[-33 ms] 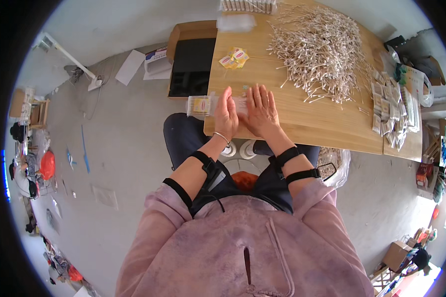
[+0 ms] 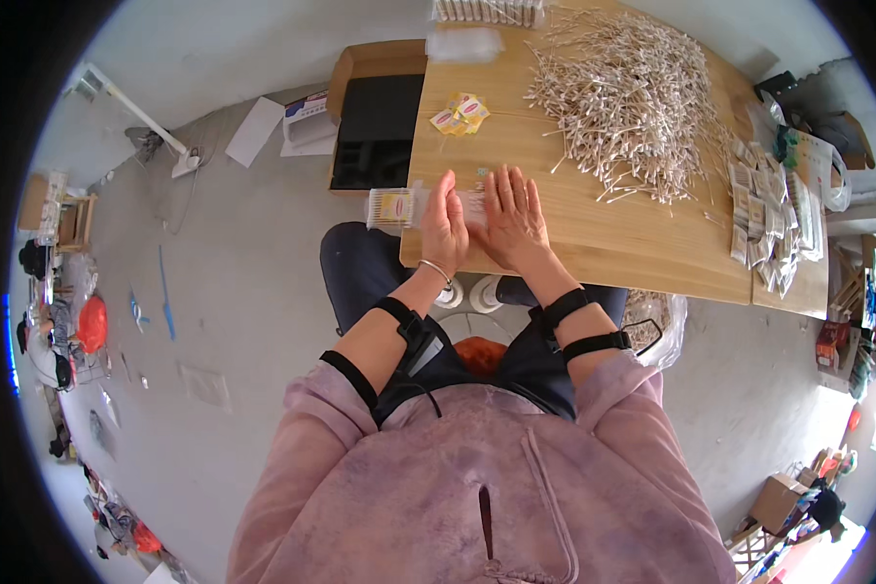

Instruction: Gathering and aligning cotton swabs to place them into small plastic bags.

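A clear plastic pack of cotton swabs (image 2: 392,206) with a yellow card inside pokes out past the table's near left edge. My left hand (image 2: 445,226) stands on its side against the wrapper, fingers stretched out and held together. Flat beside it lies my right hand (image 2: 512,222), fingers extended over the wrapper's clear film (image 2: 474,206). Part of the film is hidden under the hands. Beyond them are several yellow-and-white cards (image 2: 461,115). A big heap of loose cotton swabs (image 2: 633,97) covers the table's far right part.
The wooden table (image 2: 633,248) also bears several filled packs (image 2: 769,219) at the right, a row of packs (image 2: 487,12) and clear bags (image 2: 464,45) at the back. A box with a black panel (image 2: 378,127) sits left of the table. A clear bag (image 2: 660,326) hangs below its edge.
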